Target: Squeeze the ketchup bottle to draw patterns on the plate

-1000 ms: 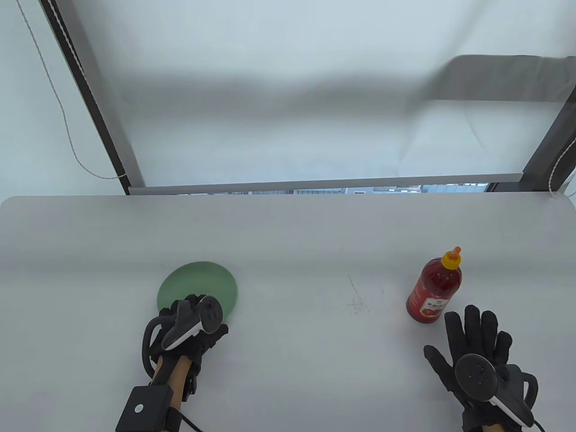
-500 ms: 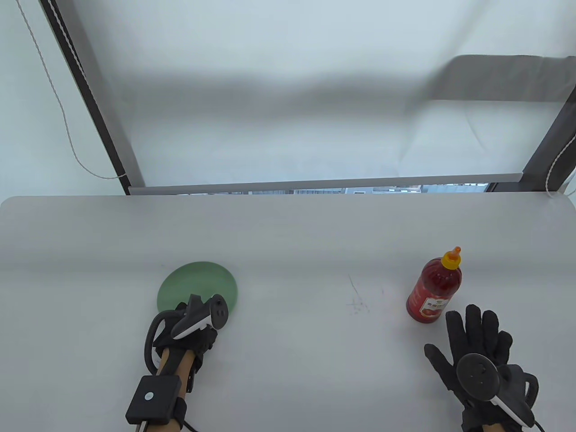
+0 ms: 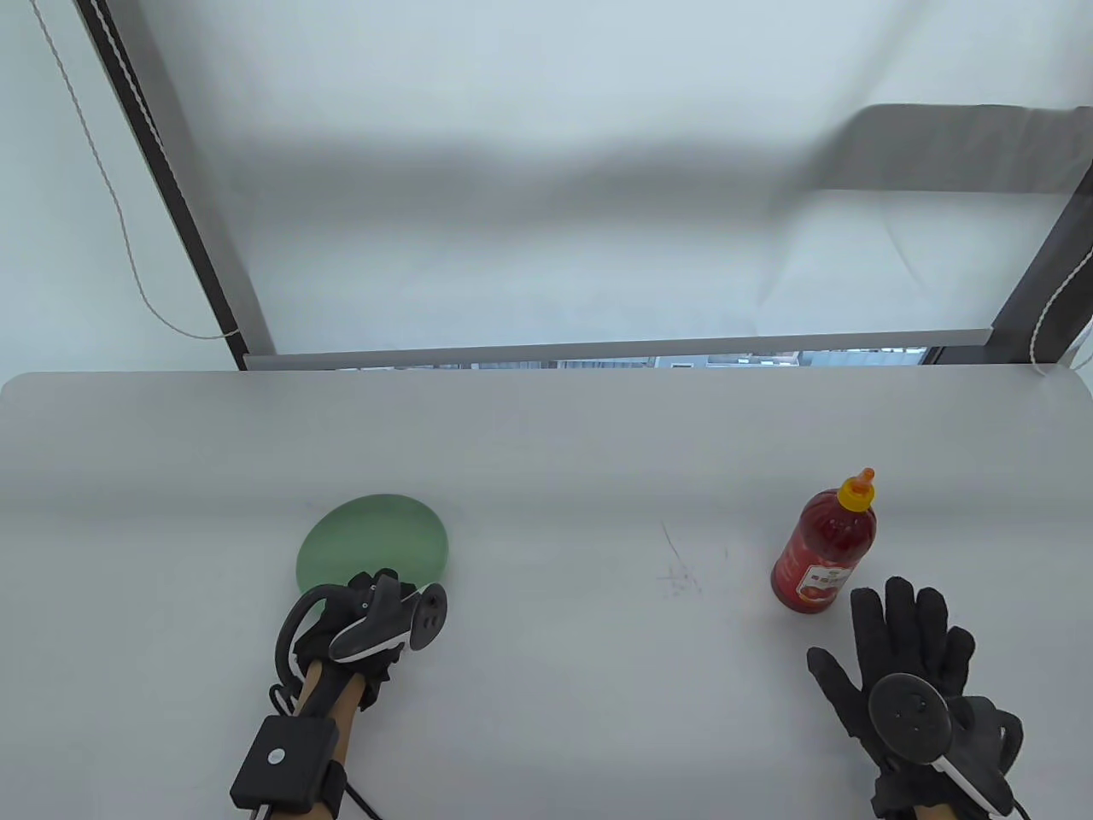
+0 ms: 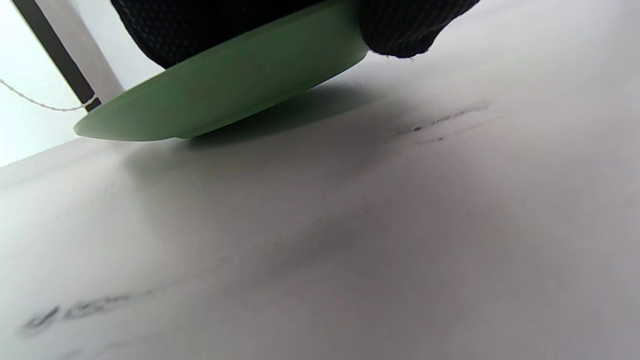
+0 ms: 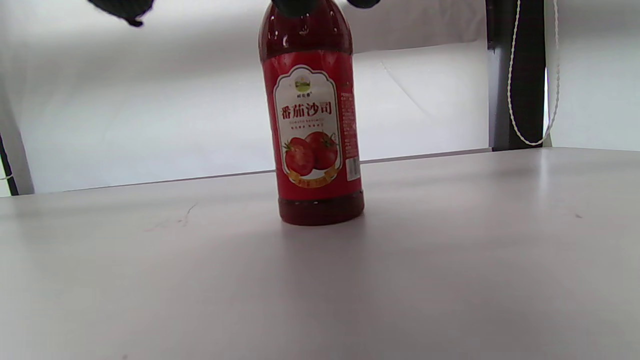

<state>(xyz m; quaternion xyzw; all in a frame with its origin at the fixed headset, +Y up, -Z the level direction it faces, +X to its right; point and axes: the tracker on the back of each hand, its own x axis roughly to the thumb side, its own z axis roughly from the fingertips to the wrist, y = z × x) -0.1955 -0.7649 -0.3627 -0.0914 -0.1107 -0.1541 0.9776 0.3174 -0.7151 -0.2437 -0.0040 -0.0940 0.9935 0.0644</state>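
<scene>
A green plate point(image 3: 376, 536) is at the left of the white table point(image 3: 546, 444). My left hand point(image 3: 363, 611) grips its near edge. In the left wrist view the plate point(image 4: 225, 95) is tilted, its near side lifted off the table, with my gloved fingers point(image 4: 400, 30) on its rim. A red ketchup bottle point(image 3: 824, 547) with a yellow cap stands upright at the right; it also shows in the right wrist view point(image 5: 312, 125). My right hand point(image 3: 897, 649) lies open with fingers spread just in front of the bottle, not touching it.
Faint dark scuff marks point(image 3: 679, 572) lie on the table between plate and bottle. A window frame point(image 3: 598, 354) runs along the table's far edge, with a cord point(image 3: 1059, 307) hanging at the right.
My left hand has rolled over and closed on the plate's near edge, and that edge has tilted up. My right hand has hardly moved.
</scene>
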